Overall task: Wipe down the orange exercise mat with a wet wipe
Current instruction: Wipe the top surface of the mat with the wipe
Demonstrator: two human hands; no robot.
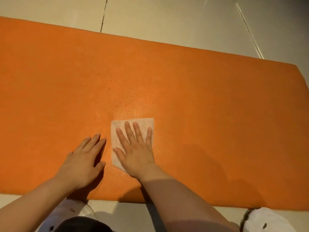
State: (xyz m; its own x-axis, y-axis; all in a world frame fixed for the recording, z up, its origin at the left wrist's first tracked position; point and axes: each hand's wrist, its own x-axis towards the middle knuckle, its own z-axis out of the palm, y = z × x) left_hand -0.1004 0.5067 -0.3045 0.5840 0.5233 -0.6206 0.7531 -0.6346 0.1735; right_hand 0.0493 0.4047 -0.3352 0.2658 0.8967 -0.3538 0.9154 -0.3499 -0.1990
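Item: orange exercise mat [184, 84], laid flat on the tiled floor [167, 17], its near edge just ahead of my knees; I judge it soft foam, light, grippy under load, liable to creep on tile unless pinned. Item: wet wipe [133, 122], pale, thin, spread flat on the mat close to its near edge, around mid-length of what I can see; limp and damp, I judge, apt to bunch or fold if dragged by one corner; best driven from above with a flat palm, not pinched. Item: right hand [136, 148], fingers straight and splayed, pressing the wipe onto the mat. Item: left hand [85, 158], fingers extended, flat on the mat just left of the wipe, holding nothing, bracing the mat. Noted: a faint sheen on the mat just beyond the wipe.
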